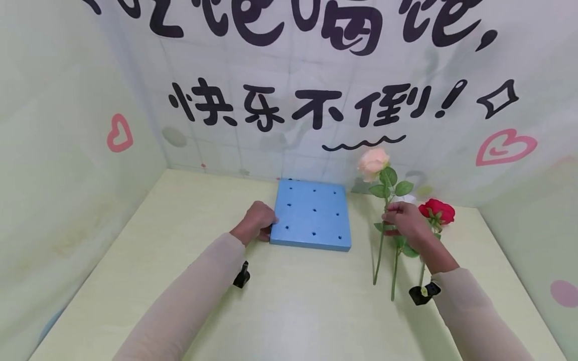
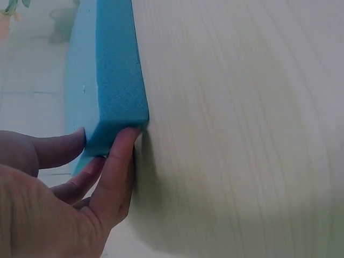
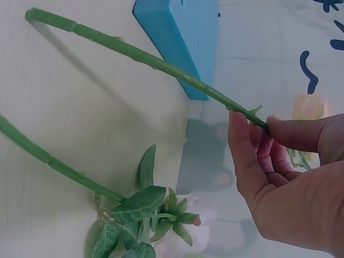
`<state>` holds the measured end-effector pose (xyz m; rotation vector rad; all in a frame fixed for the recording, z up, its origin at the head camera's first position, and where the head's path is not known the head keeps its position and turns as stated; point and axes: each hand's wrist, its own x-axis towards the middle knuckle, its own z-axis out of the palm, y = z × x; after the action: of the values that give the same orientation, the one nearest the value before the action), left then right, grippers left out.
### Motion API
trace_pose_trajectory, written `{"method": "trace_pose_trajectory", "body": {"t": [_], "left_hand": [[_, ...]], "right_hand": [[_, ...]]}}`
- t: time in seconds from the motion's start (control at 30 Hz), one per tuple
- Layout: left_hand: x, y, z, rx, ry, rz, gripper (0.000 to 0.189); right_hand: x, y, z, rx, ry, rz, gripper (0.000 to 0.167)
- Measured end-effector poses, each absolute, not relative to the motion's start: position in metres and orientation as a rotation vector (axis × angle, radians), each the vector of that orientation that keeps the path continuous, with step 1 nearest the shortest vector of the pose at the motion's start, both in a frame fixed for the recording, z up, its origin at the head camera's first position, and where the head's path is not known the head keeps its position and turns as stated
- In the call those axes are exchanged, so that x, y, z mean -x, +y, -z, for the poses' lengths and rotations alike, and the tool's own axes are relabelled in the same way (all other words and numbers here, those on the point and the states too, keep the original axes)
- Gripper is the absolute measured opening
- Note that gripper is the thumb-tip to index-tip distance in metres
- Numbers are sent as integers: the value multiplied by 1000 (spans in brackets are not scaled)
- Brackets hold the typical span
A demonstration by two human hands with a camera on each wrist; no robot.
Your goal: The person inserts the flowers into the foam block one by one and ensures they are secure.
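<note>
A light-blue foam block [image 1: 301, 218] with rows of small holes lies flat at the back of the table. My left hand [image 1: 259, 220] grips its left edge; in the left wrist view the thumb [image 2: 60, 150] presses the holed face while the fingers touch the side. On the right, my right hand [image 1: 408, 223] pinches the green stem [image 3: 134, 52] of a pale pink rose [image 1: 374, 163] between thumb and fingers, bloom raised. Beneath that hand lies a white rose [image 3: 192, 228], its bloom partly hidden in the head view. A red rose [image 1: 438, 209] is just right of it.
The pale wood-grain table [image 1: 289, 306] has a printed fabric wall [image 1: 271, 150] behind it and side walls left and right. Small black devices sit at both wrists. The block stands close to the back wall.
</note>
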<state>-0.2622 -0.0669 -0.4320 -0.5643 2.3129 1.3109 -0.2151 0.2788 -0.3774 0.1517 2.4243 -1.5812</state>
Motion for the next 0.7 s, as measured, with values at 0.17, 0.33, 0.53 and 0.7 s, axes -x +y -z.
{"method": "trace_pose_trajectory", "body": {"t": [0.17,0.33,0.53,0.7], "left_hand": [[261,-68,429,572,2315,-1297,16],[260,-68,429,564,2309,-1289,20],[261,-68,429,585,2313,-1266,19],[263,-69,430,585,2297,-1279,18]], "right_hand": [[214,275,373,-121,2441,1606,22],[212,272,368,-76,2485,1645,20],[213,266,360,-24,2523,1684,21],[217,256,350,8,2581,1697,27]]}}
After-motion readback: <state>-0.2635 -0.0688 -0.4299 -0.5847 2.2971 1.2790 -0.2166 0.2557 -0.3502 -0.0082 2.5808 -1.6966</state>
